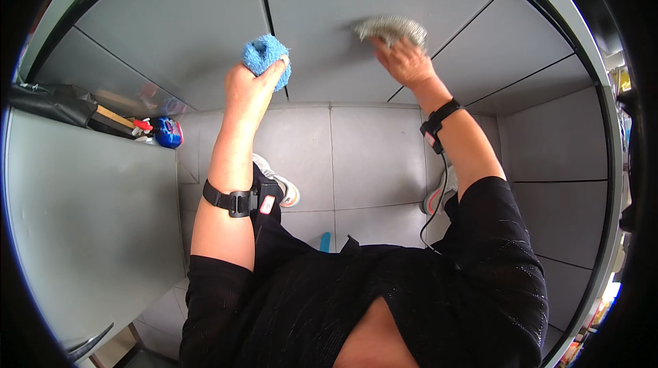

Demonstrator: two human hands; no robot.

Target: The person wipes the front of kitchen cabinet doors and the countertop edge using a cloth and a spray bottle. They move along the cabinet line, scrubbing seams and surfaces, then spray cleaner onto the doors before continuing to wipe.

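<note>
My left hand (249, 91) grips a bunched, fluffy blue cloth (266, 57), held in front of a grey panelled cabinet front (318, 3). To the right of it, my right hand (406, 62) has its fingers partly under a grey-beige ribbed cloth (393, 29), which lies against the same panels. The cloth looks slightly blurred, and my fingertips are hidden by it. Black straps with small boxes are on both forearms; a thin cable runs from the right one.
On the left stands a light grey cabinet or appliance (92, 203), with a blue bottle with a red top (167, 131) behind it. Grey tiles (378, 152) cover the floor between my feet. Panelled fronts (558, 136) curve round on the right, with shelved goods beyond.
</note>
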